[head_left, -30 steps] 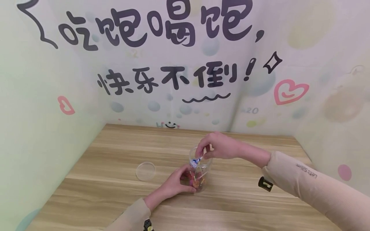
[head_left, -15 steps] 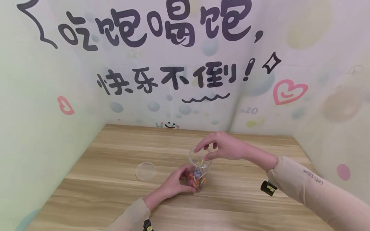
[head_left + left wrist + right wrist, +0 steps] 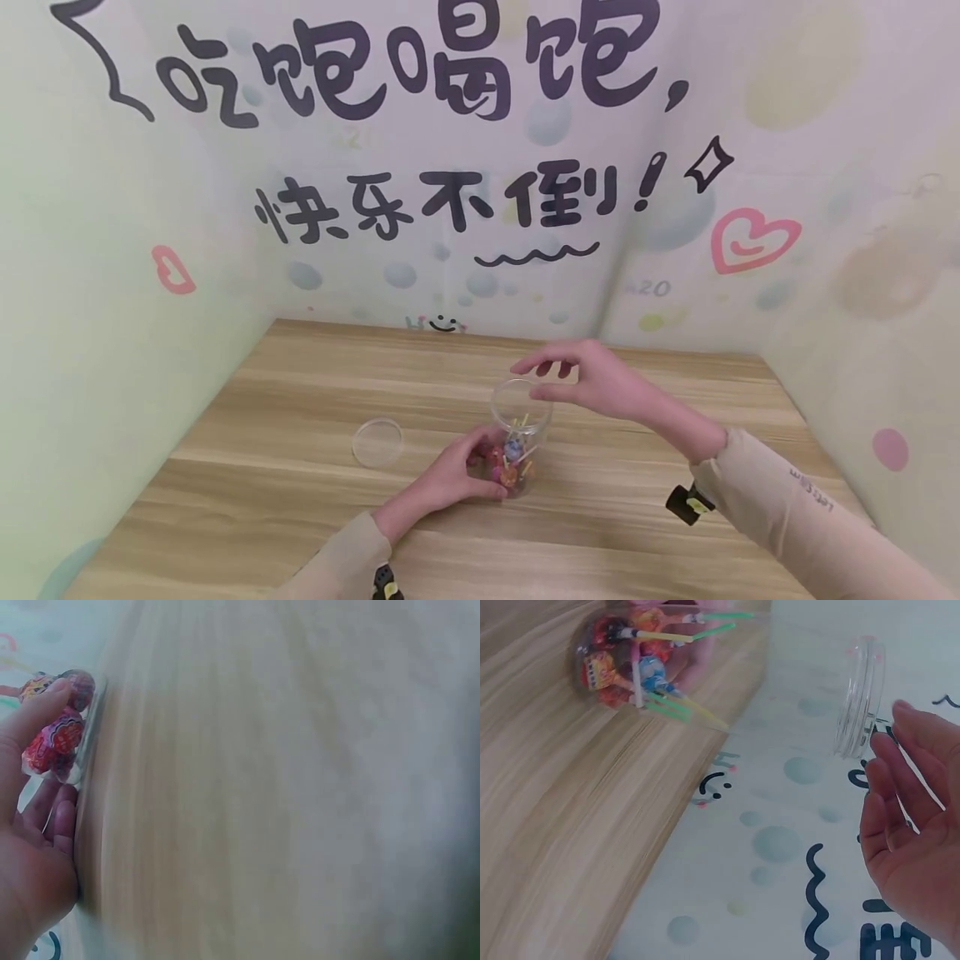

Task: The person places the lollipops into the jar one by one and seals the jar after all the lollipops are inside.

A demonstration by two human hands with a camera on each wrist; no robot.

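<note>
A clear plastic jar (image 3: 534,435) stands upright on the table with its mouth uncovered. Several wrapped lollipops (image 3: 654,673), red, orange and blue, lie in its lower part, their sticks yellow, green and white. My left hand (image 3: 448,477) holds the jar low on its left side; the left wrist view shows the thumb across the wall in front of the candies. Over the jar's rim is my right hand (image 3: 596,385), fingers apart and nothing between them. In the right wrist view its fingertips are just beyond the threaded neck.
A round clear lid (image 3: 377,442) lies flat on the wooden table (image 3: 285,508), left of the jar. Behind the table's far edge rises a printed wall (image 3: 420,292), with more wall on both sides.
A blue lollipop that the right hand pinched at the jar's mouth now lies inside among the others. The right hand's fingers have spread, and it has shifted slightly right. The left hand stays put.
</note>
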